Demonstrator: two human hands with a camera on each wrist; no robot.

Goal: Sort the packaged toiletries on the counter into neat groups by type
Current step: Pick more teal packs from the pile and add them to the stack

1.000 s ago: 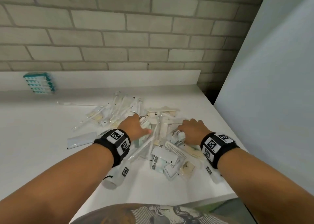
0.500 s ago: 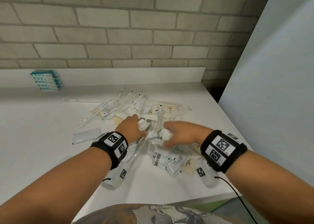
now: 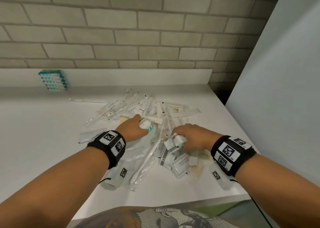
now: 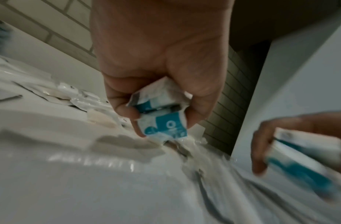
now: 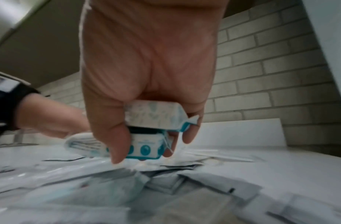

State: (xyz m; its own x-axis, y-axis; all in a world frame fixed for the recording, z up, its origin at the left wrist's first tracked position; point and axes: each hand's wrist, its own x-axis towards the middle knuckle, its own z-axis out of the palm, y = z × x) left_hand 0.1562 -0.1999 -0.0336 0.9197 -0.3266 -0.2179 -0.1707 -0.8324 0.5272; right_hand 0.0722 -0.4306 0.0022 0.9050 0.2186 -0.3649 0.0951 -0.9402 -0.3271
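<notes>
A loose pile of packaged toiletries (image 3: pixel 152 113) lies on the white counter (image 3: pixel 43 132): clear-wrapped toothbrushes, sachets and small boxes. My left hand (image 3: pixel 138 127) hovers over the pile's middle and grips two small white-and-teal wrapped packets (image 4: pixel 161 115) between fingers and thumb. My right hand (image 3: pixel 188 137) is just to its right, low over the pile, gripping two more white-and-teal wrapped packets (image 5: pixel 148 128). A third such packet (image 5: pixel 85 145) lies just behind the right fingers. A neat stack of teal-and-white boxes (image 3: pixel 53 80) stands against the backsplash at far left.
A brick wall (image 3: pixel 121 29) rises behind the low white backsplash (image 3: pixel 138 77). A tall white panel (image 3: pixel 277 89) closes off the right side. A shampoo sachet (image 3: pixel 181 163) and wrapped toothbrush (image 3: pixel 147 160) lie near the counter's front edge (image 3: pixel 173 205).
My right hand moved left from the pile's right side and lifted with wrapped packets in its fingers. My left hand stayed near the pile's middle, holding its packets.
</notes>
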